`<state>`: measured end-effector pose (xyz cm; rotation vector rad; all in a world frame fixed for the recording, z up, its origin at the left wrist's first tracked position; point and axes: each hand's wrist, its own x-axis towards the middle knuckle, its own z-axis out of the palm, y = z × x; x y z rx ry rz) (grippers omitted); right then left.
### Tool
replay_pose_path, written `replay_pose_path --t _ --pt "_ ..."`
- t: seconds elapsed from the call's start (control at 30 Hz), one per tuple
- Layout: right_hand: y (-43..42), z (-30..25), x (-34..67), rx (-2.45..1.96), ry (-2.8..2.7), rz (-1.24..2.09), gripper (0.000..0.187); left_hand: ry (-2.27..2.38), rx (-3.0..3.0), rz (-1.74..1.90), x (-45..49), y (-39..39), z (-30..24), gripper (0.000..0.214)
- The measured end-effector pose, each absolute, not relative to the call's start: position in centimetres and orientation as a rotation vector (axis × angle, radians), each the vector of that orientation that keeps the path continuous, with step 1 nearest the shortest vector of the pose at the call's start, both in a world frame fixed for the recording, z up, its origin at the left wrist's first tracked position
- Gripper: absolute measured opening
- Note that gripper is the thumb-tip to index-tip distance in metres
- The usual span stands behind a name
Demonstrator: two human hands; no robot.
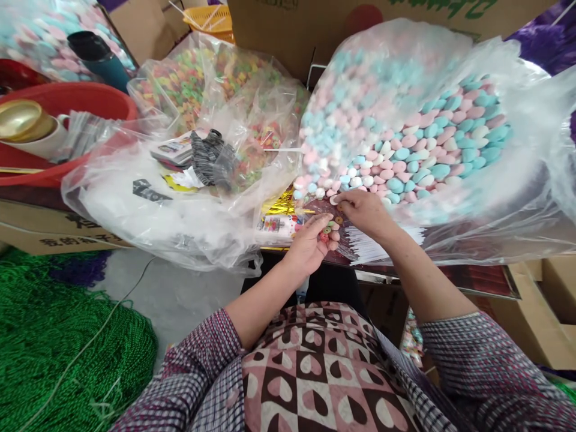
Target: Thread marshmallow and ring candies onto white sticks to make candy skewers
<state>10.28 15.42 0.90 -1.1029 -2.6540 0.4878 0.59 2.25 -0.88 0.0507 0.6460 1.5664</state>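
Observation:
My left hand [311, 243] is turned palm up, its fingers curled around several small coloured rings [328, 230], green, red and yellowish. Just to its right, my right hand [365, 211] reaches down with thumb and finger pinched together. A pale oval piece [333, 200] shows at those fingertips; whether it is gripped or only touched is unclear. Behind the right hand, a clear bag [382, 78] lies open with pink, blue and white egg-shaped pieces [400, 154]. Loose tan rings [339, 220] lie on the dark tabletop between the hands. White sticks [366, 245] are under my right wrist.
Another clear bag [198, 78] of coloured rings stands behind left, with a dark grey knitted glove [209, 157] before it. Gold twist ties [283, 204] and a printed packet [274, 226] lie by my left hand. A red basin [103, 102] is far left; green cord [67, 342] is piled below.

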Motion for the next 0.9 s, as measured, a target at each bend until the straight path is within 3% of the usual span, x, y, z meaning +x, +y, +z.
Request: replay_pose_path --t 0.13,0.4,0.9 --pt "15.3 1.1 10.3 -1.231 -2.643 0.417 0.034 0.662 0.044 1.559 0.6 2.3 -0.7 0.029" --pt "13.8 1.6 7.6 -1.362 -2.854 -0.071 0.038 0.638 0.041 1.558 0.6 2.3 -1.0 0.029" --pt "13.6 1.7 6.2 -1.349 -2.889 -0.038 0.036 0.613 0.056 1.567 0.6 2.3 -1.2 0.029"
